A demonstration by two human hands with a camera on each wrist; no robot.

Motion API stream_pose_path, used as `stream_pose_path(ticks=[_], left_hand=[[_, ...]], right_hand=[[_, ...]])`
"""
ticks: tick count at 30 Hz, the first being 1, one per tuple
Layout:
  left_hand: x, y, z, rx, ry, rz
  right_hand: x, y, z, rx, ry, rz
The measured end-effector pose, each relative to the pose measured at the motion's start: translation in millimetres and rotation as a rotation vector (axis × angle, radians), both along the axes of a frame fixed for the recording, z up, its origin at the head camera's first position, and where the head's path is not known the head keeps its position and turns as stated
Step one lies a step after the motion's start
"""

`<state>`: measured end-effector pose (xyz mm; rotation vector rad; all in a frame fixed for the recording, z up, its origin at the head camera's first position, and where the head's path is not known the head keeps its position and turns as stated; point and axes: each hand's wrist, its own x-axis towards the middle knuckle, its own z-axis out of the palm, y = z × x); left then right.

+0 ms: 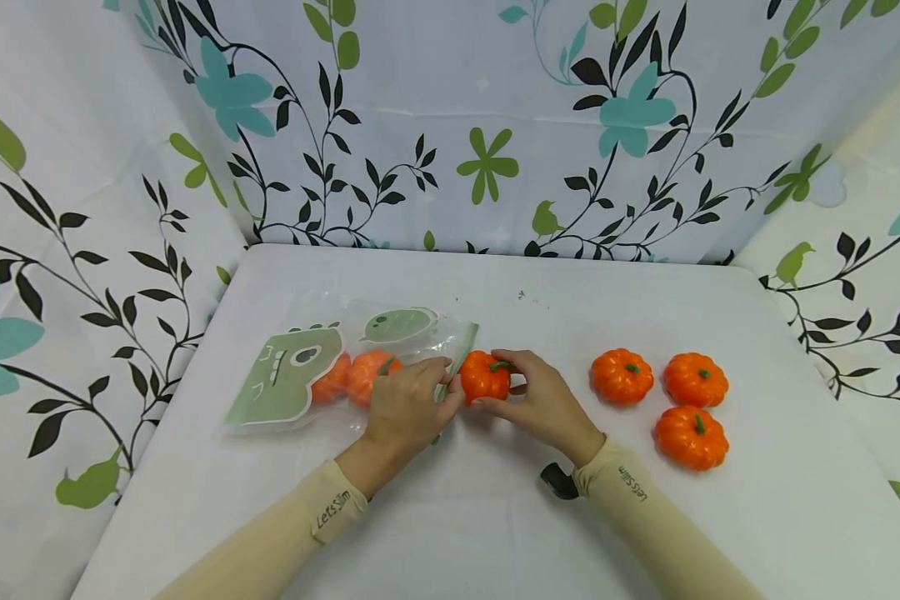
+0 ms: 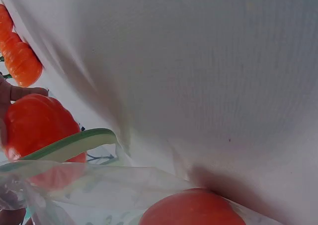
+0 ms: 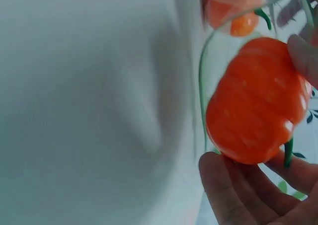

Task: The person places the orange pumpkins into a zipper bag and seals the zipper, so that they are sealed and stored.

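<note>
A: From my remote station I log the right hand (image 1: 543, 406) first. Your finding?

B: I find it gripping a glossy orange, ribbed toy pumpkin (image 1: 484, 377) with a green stem, thumb and fingers on opposite sides. The piece is at the mouth of a clear plastic bag (image 1: 285, 383) printed with a green cartoon face. On my left wrist feed part of it shows through the film; I cannot tell how far inside it sits.

A: And the left hand (image 1: 408, 408)?

B: Pinching the bag's green-edged rim, beside the held piece.

A: Contents?

B: Through the film I count two orange ribbed pumpkins (image 1: 371, 377), side by side, the nearer partly behind the left hand.

A: Remainder?

B: To the right of the right hand, three loose glossy orange pumpkins (image 1: 622, 377) rest on the flat white worktop (image 1: 510, 517): one nearer the hand, two farther right, close together. A short black object (image 1: 559, 481) shows beside the right wrist; I cannot identify it. Both forearms wear beige fabric sleeves (image 1: 270, 533) with dark lettering
</note>
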<state>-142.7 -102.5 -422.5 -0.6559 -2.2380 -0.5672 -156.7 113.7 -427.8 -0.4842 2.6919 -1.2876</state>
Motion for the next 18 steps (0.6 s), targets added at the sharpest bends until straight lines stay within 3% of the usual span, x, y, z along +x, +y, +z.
stream_pose_path(ticks=[9,18], left_hand=[[-0.6,0.4,-0.5,0.008,0.048,-0.013],[0.4,3.8,-2.3,0.054,0.039,-0.062]], right_hand=[[-4.8,-25.9,-7.9,-0.081,-0.016,-0.029],[-12.7,-42.4,-15.7,-0.033,0.021,-0.049]])
